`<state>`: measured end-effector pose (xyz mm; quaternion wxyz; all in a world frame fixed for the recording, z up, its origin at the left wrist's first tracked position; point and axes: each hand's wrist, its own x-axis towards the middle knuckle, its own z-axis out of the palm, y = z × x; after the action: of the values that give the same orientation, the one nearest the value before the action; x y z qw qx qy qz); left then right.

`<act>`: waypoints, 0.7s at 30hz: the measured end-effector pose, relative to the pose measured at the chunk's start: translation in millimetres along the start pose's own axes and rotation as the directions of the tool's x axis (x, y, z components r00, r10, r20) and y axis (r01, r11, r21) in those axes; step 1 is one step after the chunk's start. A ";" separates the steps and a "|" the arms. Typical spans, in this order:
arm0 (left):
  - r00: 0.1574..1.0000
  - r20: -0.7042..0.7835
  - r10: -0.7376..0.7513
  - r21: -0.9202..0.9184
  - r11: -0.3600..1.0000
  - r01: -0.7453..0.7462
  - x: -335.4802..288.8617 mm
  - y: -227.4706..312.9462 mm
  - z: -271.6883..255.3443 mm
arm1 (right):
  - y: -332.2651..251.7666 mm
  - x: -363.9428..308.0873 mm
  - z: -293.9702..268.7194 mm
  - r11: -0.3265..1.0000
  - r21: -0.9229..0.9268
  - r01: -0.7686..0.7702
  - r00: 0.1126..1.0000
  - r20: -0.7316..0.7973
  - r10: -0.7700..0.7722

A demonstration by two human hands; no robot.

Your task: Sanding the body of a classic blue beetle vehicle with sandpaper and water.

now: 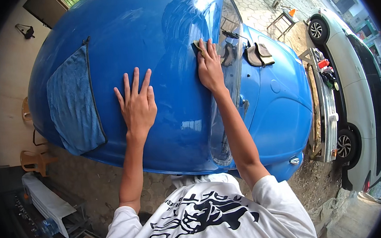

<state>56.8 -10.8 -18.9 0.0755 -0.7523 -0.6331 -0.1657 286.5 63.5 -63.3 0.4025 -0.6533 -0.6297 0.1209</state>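
- Blue car (279,112) stood side-on to me: roof (175,98) in front, windscreen (231,17) to the right.
- Left hand (138,107): opened wide, fingers spread on bare roof, nothing in it. Probably bracing my lean.
- Right hand (210,68): fingers nearly straight, holding a small pad (196,49) down on the roof, just beside the windscreen. Flat fingers likely evened the pressure. Pad mostly covered; couldn't tell its full shape.
- Pale streaks (191,20) showed on the roof beyond the pad; looked like smeared residue.
- Blue towel (75,103) lay draped over the roof, left of my left hand, not touching it. Likely parked there to be handy.
- Cap-like item (259,54) sat near the windscreen base, maybe for the same reason.
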 end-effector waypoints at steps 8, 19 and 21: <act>0.990 0.086 0.116 -0.092 0.990 -0.108 131.3 -54.5 9.1 | -55.5 -81.6 -5.4 0.942 -0.084 0.326 0.930 0.205 -0.304; 0.997 0.074 0.010 0.031 0.999 -0.013 131.0 -46.7 12.6 | -45.3 28.3 16.3 0.914 -0.117 0.389 0.900 0.260 -0.350; 0.994 0.098 0.044 0.013 0.999 -0.046 132.2 -31.6 13.4 | -3.0 110.4 14.7 0.962 -0.154 0.228 0.971 0.105 -0.213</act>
<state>46.9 122.1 11.2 0.0538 -0.7730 -0.6203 -0.1220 294.2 170.3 -32.2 0.3301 -0.6042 -0.7234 0.0514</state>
